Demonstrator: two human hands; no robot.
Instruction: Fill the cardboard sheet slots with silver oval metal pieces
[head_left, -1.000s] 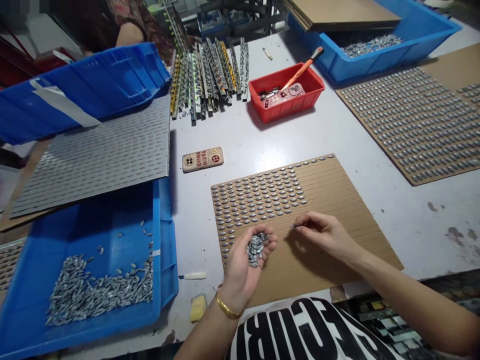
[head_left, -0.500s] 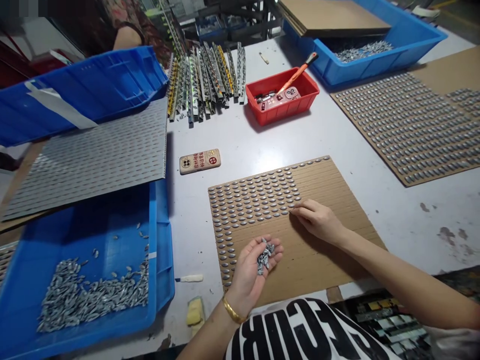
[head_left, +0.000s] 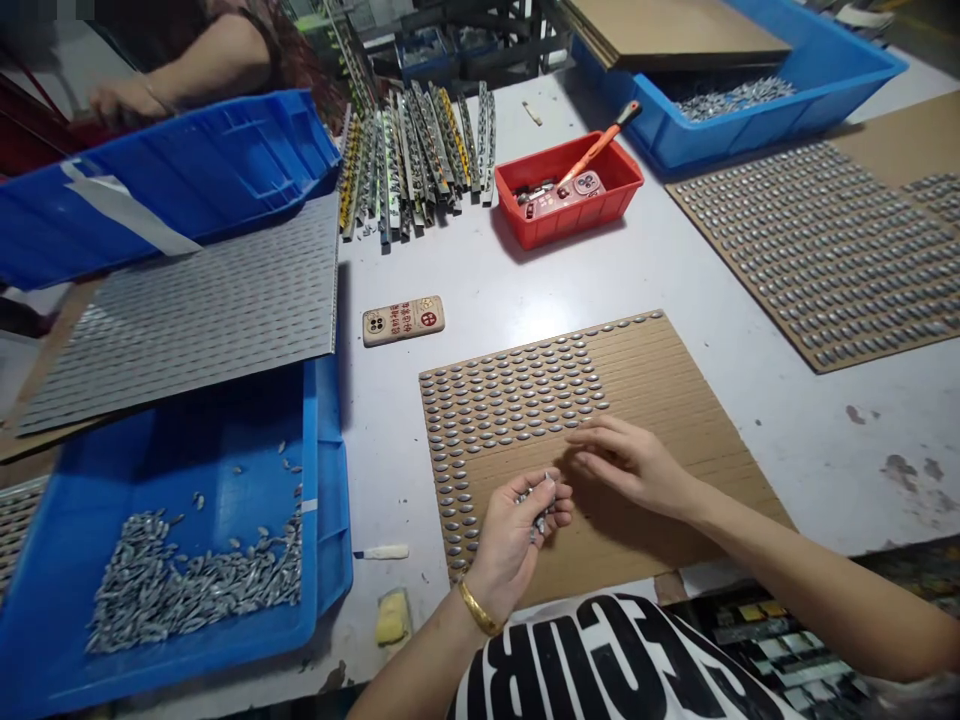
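Note:
My left hand (head_left: 519,540) is cupped and closed around a small handful of grey oval metal pieces (head_left: 537,503), held over the near part of a ribbed cardboard sheet (head_left: 675,410). Rows of the same pieces fill the sheet's upper left area (head_left: 517,395) and its left edge. My right hand (head_left: 626,462) hovers just right of the left one, fingers bent and reaching toward the handful, close to the lowest filled row. I cannot make out anything between its fingertips.
A blue bin (head_left: 180,530) with loose grey pieces sits at the near left, a grey perforated sheet (head_left: 195,310) behind it. A phone (head_left: 403,320), a red tray (head_left: 570,185) with a screwdriver, metal strips (head_left: 420,150), a filled cardboard sheet (head_left: 825,240) and another person's arm (head_left: 180,75) lie farther off.
My right hand went up to the last filled row, then drew back toward the handful. My left hand closed tighter round the pieces. The other person's arm came into view at the far left.

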